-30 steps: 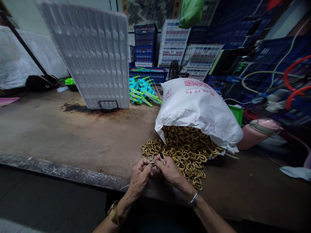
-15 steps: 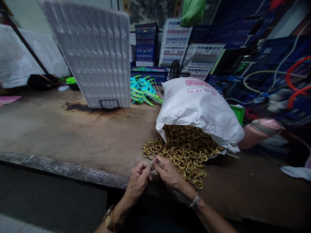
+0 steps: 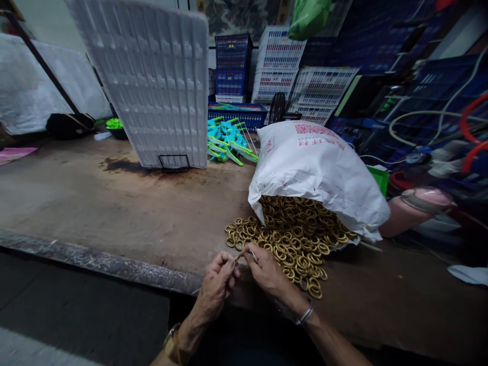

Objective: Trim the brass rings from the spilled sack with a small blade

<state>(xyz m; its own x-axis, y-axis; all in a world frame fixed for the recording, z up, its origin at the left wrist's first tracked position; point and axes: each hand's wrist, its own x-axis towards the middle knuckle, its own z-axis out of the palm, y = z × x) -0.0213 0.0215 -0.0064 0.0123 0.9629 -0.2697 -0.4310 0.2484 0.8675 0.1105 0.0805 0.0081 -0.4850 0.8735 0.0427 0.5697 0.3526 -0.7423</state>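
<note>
Close to the table's front edge, my left hand [image 3: 216, 282] pinches a brass-coloured ring [image 3: 237, 257] between thumb and fingertips. My right hand [image 3: 265, 269] is closed just to the right, its fingertips meeting the ring. A slim, dark metal tool [image 3: 252, 254] shows between its thumb and forefinger; its kind is too small to make out. Beyond the right hand lies a loose pile of similar rings [image 3: 301, 254]. They spill from the mouth of a white woven sack [image 3: 316, 162] with red print, lying on its side.
A ribbed whitish plastic panel [image 3: 152, 86] leans upright in a black wire stand [image 3: 174, 162]. Turquoise and green plastic parts [image 3: 231, 140] lie behind it. Stacked crates [image 3: 276, 61] stand at the back. A pink bottle [image 3: 415, 208] and hoses are at right.
The ring between my fingertips shows more clearly now, and the hands have shifted slightly against each other. The whole view has moved a little; the sack and pile stay in place.
</note>
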